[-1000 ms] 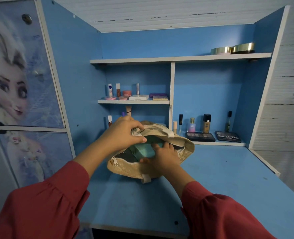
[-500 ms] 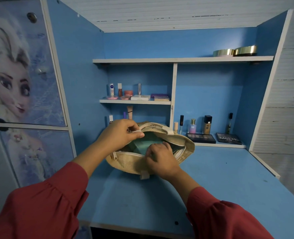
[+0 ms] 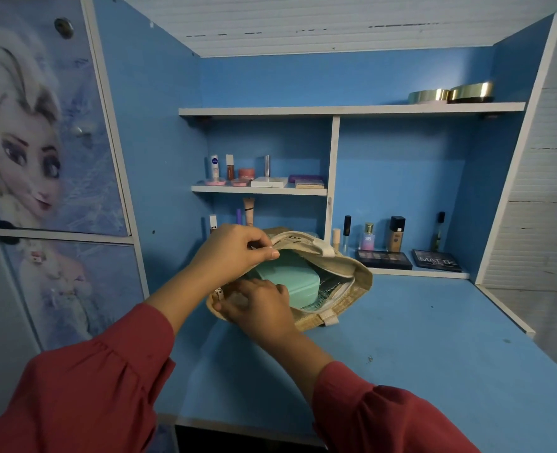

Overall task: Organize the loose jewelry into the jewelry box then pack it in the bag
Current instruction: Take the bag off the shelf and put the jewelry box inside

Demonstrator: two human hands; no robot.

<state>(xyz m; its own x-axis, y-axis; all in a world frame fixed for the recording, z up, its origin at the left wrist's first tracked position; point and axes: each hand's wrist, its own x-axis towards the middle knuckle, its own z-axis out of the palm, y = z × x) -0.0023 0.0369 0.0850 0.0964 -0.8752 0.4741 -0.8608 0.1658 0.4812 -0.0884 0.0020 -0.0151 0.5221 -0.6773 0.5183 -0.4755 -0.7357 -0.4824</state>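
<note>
A beige woven bag (image 3: 352, 289) lies on its side on the blue desk (image 3: 434, 354), its mouth toward me. A closed mint-green jewelry box (image 3: 290, 282) sits inside the opening, partly hidden by the bag's rim. My left hand (image 3: 234, 253) pinches the upper edge of the bag and holds it up. At the near left edge of the opening, beside the zipper pull (image 3: 219, 293), my right hand (image 3: 257, 305) has its fingers curled on the bag's lower rim. No loose jewelry shows.
Cosmetics bottles (image 3: 396, 233) and two eyeshadow palettes (image 3: 383, 259) line the back of the desk. More small cosmetics stand on the middle shelf (image 3: 257, 189). Gold tins (image 3: 450, 93) sit on the top shelf. A cabinet door with a cartoon picture (image 3: 41, 142) stands at left.
My right hand has slid left from the box to the bag's near left rim, uncovering the box. My left hand keeps its hold on the upper edge.
</note>
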